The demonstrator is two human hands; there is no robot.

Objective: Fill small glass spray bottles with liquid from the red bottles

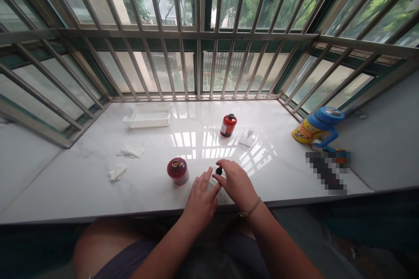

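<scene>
Between the thumb and fingers of my right hand [236, 183] is a small round black cap [218, 171], pinched from the side. My left hand [203, 194] lies close by, its fingers and thumb around a clear bottle under the cap; the bottle's body is mostly hidden by my hands. Left of my left hand stands an uncapped dark red bottle [177, 171], its round neck opening showing on top. Farther back, a brighter red bottle [228, 125] with a black cap and a pale label stands upright. Beside it is a small clear object [248, 137], hard to make out against the glare.
A white perforated plastic basket [147, 121] sits at the back left. Crumpled white tissues [131, 151] lie on the left of the white counter [81, 183]. At the right are a blue and yellow bottle with a handle [317, 125] and a blurred dark patch. Barred windows border the counter.
</scene>
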